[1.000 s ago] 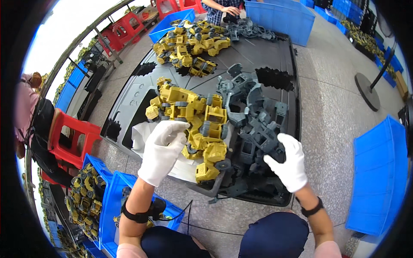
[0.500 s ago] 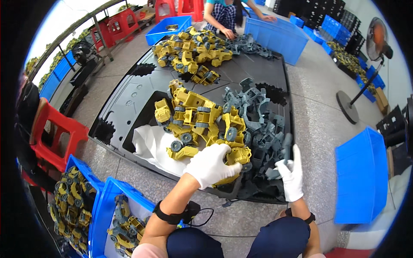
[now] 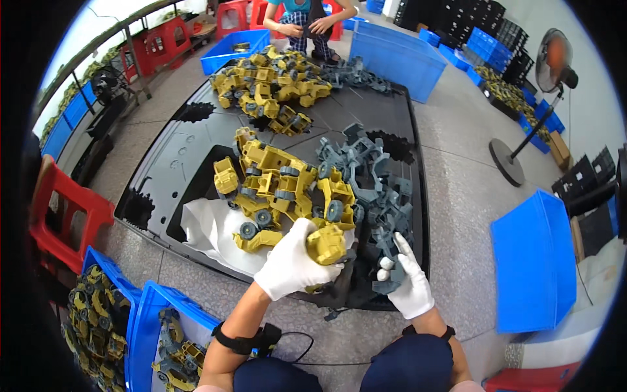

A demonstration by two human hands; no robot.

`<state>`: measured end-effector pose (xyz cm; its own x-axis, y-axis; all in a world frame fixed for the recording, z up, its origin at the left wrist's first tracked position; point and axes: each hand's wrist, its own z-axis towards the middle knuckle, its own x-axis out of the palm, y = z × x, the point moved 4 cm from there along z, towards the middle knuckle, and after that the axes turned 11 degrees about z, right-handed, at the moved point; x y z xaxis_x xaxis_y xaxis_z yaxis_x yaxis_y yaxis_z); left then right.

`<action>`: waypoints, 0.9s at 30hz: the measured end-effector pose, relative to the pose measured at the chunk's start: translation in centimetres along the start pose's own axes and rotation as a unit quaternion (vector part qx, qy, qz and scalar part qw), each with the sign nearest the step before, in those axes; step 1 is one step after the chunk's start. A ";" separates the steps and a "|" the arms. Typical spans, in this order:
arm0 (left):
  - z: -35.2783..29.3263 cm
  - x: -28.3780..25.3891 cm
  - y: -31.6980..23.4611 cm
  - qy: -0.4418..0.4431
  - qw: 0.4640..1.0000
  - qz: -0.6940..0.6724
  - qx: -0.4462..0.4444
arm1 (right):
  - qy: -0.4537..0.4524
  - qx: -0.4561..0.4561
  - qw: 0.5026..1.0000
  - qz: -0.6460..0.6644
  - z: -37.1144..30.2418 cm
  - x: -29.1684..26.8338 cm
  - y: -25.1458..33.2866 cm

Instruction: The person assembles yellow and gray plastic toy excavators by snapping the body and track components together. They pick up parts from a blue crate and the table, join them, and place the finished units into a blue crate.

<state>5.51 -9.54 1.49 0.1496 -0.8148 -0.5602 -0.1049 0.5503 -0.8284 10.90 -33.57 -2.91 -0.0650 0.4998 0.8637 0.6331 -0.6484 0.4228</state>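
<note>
Both my hands wear white gloves. My left hand [image 3: 292,260] grips a yellow toy-truck part [image 3: 326,244] at the near edge of a heap of yellow truck parts with grey wheels [image 3: 281,186]. My right hand [image 3: 408,282] holds a grey plastic part [image 3: 386,282] at the near end of a pile of grey plastic parts [image 3: 372,183]. Both heaps lie on a large black tray [image 3: 189,144]. A white sheet [image 3: 212,228] lies under the yellow heap's near left side.
A second yellow heap [image 3: 271,85] lies at the tray's far end, where another person [image 3: 310,19] sits. Blue bins with yellow parts [image 3: 140,333] stand at my lower left. A blue crate [image 3: 532,261] is to my right, a floor fan [image 3: 522,124] beyond, a red stool [image 3: 62,215] left.
My left hand has drawn back toward me and now grips a yellow part. My right hand has closed on a grey part at the tray's near edge. The view has shifted.
</note>
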 end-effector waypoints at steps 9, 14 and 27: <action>-2.4 0.1 1.5 -0.005 0.864 -0.496 -0.085 | 0.103 -0.012 0.991 -0.082 1.8 1.8 1.8; -1.9 2.0 1.5 0.092 0.830 -0.545 -0.076 | 0.114 -0.014 0.974 -0.197 1.5 1.5 2.6; -1.5 3.9 0.2 0.114 0.885 -0.447 -0.067 | 0.140 -0.120 0.908 -0.377 0.2 0.6 3.7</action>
<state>4.59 -12.87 -0.81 0.0310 -0.9375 0.3465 -0.1630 -0.3468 -0.9237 13.35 -35.57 -0.92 -0.6250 0.7095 0.3255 0.1423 -0.3064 0.9412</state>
